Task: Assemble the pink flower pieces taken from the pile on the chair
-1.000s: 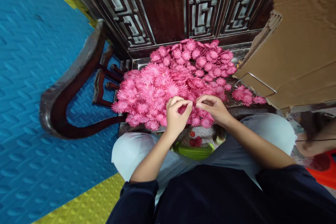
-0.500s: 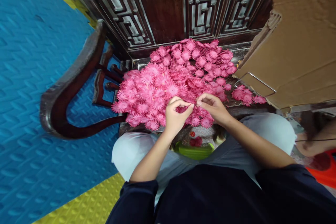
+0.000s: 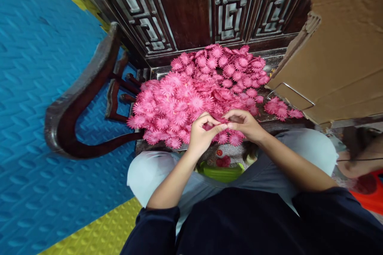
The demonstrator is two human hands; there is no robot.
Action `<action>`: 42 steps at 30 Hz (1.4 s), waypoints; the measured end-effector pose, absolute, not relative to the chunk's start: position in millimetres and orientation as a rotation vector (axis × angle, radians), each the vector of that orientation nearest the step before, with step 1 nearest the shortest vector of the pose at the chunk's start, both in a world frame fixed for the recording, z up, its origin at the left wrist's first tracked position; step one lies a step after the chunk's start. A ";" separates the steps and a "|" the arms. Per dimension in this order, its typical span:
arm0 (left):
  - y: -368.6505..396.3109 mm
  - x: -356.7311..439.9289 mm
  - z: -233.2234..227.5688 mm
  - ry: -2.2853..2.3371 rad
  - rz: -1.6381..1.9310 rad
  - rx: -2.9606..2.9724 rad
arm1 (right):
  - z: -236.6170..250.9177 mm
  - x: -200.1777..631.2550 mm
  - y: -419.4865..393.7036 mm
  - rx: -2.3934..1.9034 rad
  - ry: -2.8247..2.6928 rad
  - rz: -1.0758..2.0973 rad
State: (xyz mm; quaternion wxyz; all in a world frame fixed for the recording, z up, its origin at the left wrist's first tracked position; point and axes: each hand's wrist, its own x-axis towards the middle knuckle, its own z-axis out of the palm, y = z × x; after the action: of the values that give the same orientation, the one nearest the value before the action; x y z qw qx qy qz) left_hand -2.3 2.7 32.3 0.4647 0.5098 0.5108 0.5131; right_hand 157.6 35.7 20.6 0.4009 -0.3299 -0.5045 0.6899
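A large heap of pink artificial flowers with fringed petals spreads over the dark wooden seat in front of me. At its near edge my left hand is closed, thumb and forefinger pinched together. Facing it, my right hand is bent inward, its thumb tip meeting the left thumb. Between the fingertips of both hands is a pink flower, mostly covered by the fingers. A few more flowers lie apart from the heap, to the right of my right hand.
A curved wooden armrest borders the heap on the left, and a carved backrest stands behind it. Torn cardboard with a metal wire loop rises at the right. Blue matting covers the floor. Another person's limb shows at far right.
Both hands have shifted slightly. My left hand has moved a little right, and its thumb now touches my right thumb. The right forefinger has lifted away from its thumb.
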 end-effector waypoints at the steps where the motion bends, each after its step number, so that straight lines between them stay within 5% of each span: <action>1: 2.1 -1.7 31.1 1.241 1.260 1.222 | 19.9 157.1 35.3 -0.831 -1.268 1.757; 16: 2.5 1.6 27.5 1.142 1.242 1.093 | 19.9 152.4 36.9 -0.974 -1.055 1.617; 24: 8.9 -18.3 38.9 1.730 1.861 1.497 | 14.9 162.7 53.0 -1.024 -0.656 1.624; 32: 45.4 -37.0 25.7 2.271 1.277 2.079 | 14.3 155.8 46.0 -1.077 -0.797 1.597; 42: 28.8 -16.9 28.2 2.045 1.304 2.424 | 10.9 156.0 46.0 -1.059 -0.854 1.628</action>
State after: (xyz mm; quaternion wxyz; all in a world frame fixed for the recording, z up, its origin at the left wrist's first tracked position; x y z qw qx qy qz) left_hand -16.9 28.8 28.2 -0.1432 0.6995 0.5903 0.3764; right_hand 156.0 46.0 10.9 0.4881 -0.4355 -0.3513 0.6698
